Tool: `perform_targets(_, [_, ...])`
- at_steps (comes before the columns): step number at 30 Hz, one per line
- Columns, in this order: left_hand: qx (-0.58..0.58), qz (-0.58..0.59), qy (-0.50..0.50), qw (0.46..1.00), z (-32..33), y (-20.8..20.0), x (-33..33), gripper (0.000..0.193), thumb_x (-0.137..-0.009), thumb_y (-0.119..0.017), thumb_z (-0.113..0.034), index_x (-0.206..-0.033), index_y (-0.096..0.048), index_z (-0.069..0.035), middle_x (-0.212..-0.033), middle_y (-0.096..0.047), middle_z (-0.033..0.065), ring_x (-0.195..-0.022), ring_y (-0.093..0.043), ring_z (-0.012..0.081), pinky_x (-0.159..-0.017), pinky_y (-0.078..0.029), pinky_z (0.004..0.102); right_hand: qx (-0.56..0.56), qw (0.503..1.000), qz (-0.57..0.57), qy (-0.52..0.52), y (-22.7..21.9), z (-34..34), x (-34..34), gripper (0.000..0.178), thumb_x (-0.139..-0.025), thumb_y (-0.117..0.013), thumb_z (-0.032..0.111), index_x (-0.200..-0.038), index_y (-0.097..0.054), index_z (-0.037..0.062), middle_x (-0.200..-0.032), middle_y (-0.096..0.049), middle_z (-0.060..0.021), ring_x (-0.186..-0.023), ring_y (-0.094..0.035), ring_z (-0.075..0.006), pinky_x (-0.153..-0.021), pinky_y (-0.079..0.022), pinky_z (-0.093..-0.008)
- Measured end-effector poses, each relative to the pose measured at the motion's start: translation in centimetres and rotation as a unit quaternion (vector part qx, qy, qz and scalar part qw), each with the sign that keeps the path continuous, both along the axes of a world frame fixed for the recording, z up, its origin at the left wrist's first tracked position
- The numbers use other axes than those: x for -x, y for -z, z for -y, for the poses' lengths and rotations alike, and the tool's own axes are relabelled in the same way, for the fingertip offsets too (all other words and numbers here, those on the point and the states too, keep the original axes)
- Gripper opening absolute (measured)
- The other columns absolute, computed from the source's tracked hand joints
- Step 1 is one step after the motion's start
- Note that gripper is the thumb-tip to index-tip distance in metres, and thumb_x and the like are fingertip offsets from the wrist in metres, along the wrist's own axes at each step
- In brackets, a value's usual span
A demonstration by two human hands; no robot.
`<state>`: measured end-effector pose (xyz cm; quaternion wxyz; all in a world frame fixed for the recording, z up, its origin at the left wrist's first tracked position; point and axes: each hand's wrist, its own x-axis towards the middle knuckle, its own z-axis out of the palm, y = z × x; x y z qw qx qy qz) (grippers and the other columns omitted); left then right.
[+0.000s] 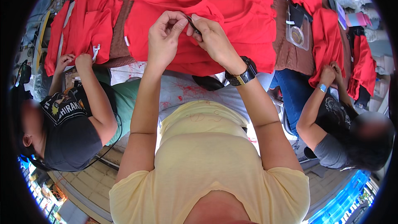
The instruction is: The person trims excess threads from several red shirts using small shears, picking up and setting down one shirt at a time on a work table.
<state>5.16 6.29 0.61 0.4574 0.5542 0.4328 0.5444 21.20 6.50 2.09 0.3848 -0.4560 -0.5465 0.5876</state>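
Note:
Both my hands are raised close together over a red garment (246,25) spread on the table before me. My right hand (215,40) is closed round a slim dark tool (193,25), whose exact kind is hard to make out. Thumb and fingertips of my left hand (166,37) are pinched together right beside the tool's upper end. Whatever lies between those fingertips is too small to name. Folds of the red cloth rise just behind my hands, and its near edge hangs at the table's front.
A brown knitted cover (302,56) shows under the garments. To the right lies a clear plastic case (297,36) with a round object inside. Co-workers sit on both sides, handling red garments (93,25). Red thread scraps (186,89) lie on the grey cloth over my lap.

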Motion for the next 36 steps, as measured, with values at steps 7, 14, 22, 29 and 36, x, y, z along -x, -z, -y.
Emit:
perform_targets(7, [-0.004, -0.025, 0.022, 0.999, 0.0, -0.7, 0.0, 0.005, -0.097, -0.063, -0.005, -0.099, -0.062, -0.001, -0.097, -0.064, 0.003, -0.089, -0.06, 0.01, -0.085, -0.048, 0.025, 0.017, 1.0, 0.006, 0.012, 0.5, -1.2, 0.1, 0.05, -0.103, -0.047, 0.04, -0.076, -0.059, 0.0, -0.062, -0.047, -0.0012, -0.059, -0.044, -0.012, -0.057, -0.037, -0.0319])
perform_targets(14, [-0.029, -0.083, 0.023, 0.996, 0.0, -0.6, 0.4, 0.006, -0.094, -0.066, -0.005, -0.098, -0.064, -0.001, -0.098, -0.064, 0.003, -0.095, -0.059, 0.0125, -0.087, -0.047, 0.0272, 0.0, 1.0, -0.011, -0.008, 1.4, -1.5, 0.3, 0.049, -0.102, -0.05, 0.042, -0.075, -0.058, 0.0013, -0.062, -0.046, -0.0008, -0.06, -0.043, -0.0118, -0.056, -0.035, -0.032])
perform_targets(22, [-0.156, -0.434, -0.081, 0.884, 1.1, -5.4, 2.5, 0.027, -0.091, -0.068, -0.025, -0.109, -0.066, -0.004, -0.111, -0.065, 0.0123, -0.106, -0.056, 0.0289, -0.1, -0.04, 0.0401, -0.121, 0.969, 0.044, 0.211, -1.2, -3.3, -6.0, 0.028, -0.09, -0.061, 0.026, -0.086, -0.063, -0.0015, -0.071, -0.059, -0.004, -0.067, -0.053, -0.0119, -0.062, -0.042, -0.0296])
perform_targets(29, [-0.091, -0.418, -0.002, 0.904, -5.1, -1.4, -1.3, 0.022, -0.092, -0.069, -0.02, -0.104, -0.064, -0.002, -0.103, -0.067, 0.0115, -0.103, -0.062, 0.0267, -0.094, -0.046, 0.0357, -0.147, 0.969, 0.177, 0.087, 2.6, -8.6, -6.6, 0.031, -0.088, -0.064, 0.026, -0.105, -0.068, 0.0, -0.084, -0.07, -0.0134, -0.079, -0.065, -0.0229, -0.074, -0.051, -0.0348])
perform_targets(36, [-0.132, -0.213, -0.016, 0.968, 2.0, -3.1, 0.2, 0.02, -0.082, -0.075, -0.001, -0.096, -0.061, 0.002, -0.092, -0.062, 0.0087, -0.088, -0.059, 0.0175, -0.085, -0.046, 0.0283, -0.081, 0.982, 0.146, 0.088, 0.7, -1.9, -6.0, 0.035, -0.092, -0.069, 0.031, -0.104, -0.065, -0.0025, -0.089, -0.069, -0.0094, -0.065, -0.062, -0.0165, -0.062, -0.048, -0.0306])
